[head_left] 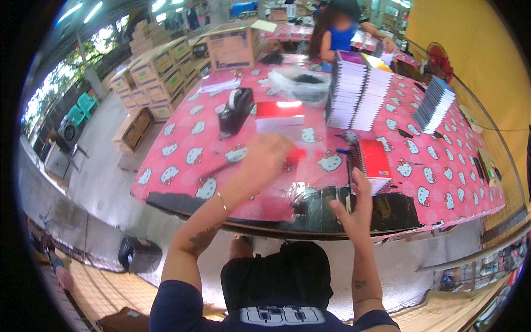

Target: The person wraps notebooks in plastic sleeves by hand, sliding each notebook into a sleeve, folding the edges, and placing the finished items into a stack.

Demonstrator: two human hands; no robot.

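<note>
My left hand is over the middle of the table, smeared by motion, so its fingers do not show clearly. Just beyond it lies a stack of red-covered notebooks with white page edges, and a bit of red shows beside the fingers. My right hand holds nothing; its thumb and fingers are apart. Its fingertips are at the near left corner of a small stack of red spiral notebooks; whether they touch it I cannot tell. A blue pen lies left of that stack.
Tall stacks of spiral notebooks stand behind, with a leaning dark-covered stack to the right. A black tape dispenser, a clear plastic bag and an open carton are farther back. Another person works across the table.
</note>
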